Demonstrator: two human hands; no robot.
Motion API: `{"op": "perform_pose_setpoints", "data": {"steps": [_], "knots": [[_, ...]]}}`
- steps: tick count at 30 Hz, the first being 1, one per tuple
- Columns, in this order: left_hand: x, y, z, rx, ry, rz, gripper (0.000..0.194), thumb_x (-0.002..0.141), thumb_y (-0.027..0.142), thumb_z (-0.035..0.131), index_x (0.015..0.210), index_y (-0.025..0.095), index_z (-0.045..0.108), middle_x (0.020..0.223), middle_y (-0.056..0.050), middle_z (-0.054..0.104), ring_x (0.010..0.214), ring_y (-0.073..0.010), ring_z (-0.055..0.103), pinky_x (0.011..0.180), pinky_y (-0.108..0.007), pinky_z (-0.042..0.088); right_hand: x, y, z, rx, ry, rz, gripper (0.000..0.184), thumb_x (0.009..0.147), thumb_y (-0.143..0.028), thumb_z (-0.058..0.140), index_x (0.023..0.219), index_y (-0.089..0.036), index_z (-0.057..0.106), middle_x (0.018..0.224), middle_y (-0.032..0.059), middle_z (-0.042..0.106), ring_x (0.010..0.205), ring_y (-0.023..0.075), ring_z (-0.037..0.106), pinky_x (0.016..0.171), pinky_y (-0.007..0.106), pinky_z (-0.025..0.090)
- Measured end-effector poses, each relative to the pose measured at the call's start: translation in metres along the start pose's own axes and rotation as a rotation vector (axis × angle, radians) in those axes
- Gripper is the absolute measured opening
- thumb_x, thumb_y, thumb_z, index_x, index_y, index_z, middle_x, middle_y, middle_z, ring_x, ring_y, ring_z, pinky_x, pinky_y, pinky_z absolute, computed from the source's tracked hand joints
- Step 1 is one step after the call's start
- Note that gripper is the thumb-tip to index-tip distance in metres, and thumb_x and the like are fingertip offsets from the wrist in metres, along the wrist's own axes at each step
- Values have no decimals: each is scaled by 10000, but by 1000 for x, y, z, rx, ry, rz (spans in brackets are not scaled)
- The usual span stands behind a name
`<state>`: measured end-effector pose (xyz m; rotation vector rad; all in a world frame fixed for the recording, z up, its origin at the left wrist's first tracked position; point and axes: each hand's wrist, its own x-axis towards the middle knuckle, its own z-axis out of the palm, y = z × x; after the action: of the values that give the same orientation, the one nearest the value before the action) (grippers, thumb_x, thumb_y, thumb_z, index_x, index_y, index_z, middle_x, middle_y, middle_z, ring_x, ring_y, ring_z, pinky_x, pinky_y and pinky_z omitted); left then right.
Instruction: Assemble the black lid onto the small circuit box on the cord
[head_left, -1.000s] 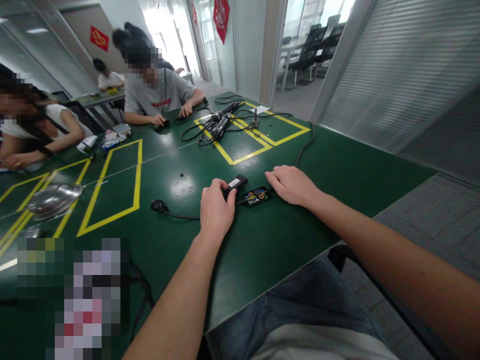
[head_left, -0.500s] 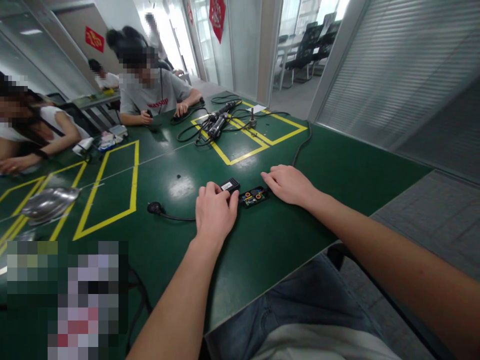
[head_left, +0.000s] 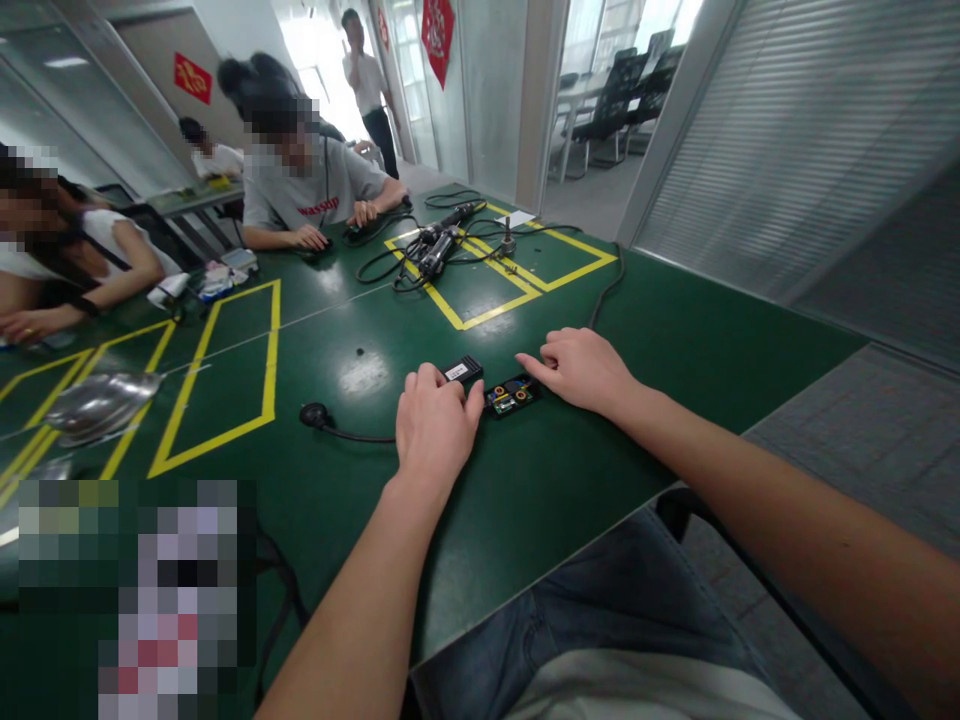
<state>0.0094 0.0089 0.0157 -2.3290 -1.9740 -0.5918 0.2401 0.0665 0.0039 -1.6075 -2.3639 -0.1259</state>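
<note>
An opened black case (head_left: 513, 396) with a circuit board and yellow-ringed coils inside lies on the green table between my hands. My left hand (head_left: 438, 418) is closed at its left end, over the cord that runs to a black plug (head_left: 315, 416); the grip itself is partly hidden. Beyond those fingers rests a black cover (head_left: 463, 371) with a white label. At the case's right end, my right hand (head_left: 581, 368) is closed around the cord, its thumb and forefinger close to the board. Another stretch of black cord (head_left: 606, 291) leads away behind this hand.
Black corded tools (head_left: 439, 250) lie inside yellow tape outlines farther back, near a small metal part (head_left: 508, 240). A shiny metal bowl (head_left: 101, 405) stands at left. Two people sit across the table, one with a hand (head_left: 311, 238) on a dark object. The table's front edge borders my lap.
My right thumb and forefinger have shifted slightly over the case's right end. My left hand keeps its place. Across the table, a person's hand has lowered to the tabletop.
</note>
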Motion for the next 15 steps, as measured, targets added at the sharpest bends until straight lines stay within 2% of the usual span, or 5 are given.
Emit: {"op": "perform_pose_setpoints", "data": {"steps": [4,10,15], "knots": [[0,-1,1,-42,6,-16,445,1104,418,599,740,230,774,932,-100,581,1012,-304,607,858,-426,575,0,3,1,44,2,20,662,1144,-575,422,614,-229,615,761,93,673,758,242,582,723,394,331],[0,-1,3,-27,-75,-14,434,1112,435,604,793,219,804,964,-109,600,1047,-319,611,880,-434,572,2,2,3,29,-36,29,663,1128,-592,465,580,-232,567,756,82,672,740,233,572,732,396,330],[0,-2,4,9,-76,-21,462,1107,491,611,798,207,804,967,-123,603,1056,-339,605,892,-458,571,4,4,3,31,-60,33,676,1119,-611,462,564,-237,555,749,80,677,733,234,573,721,395,343]]}}
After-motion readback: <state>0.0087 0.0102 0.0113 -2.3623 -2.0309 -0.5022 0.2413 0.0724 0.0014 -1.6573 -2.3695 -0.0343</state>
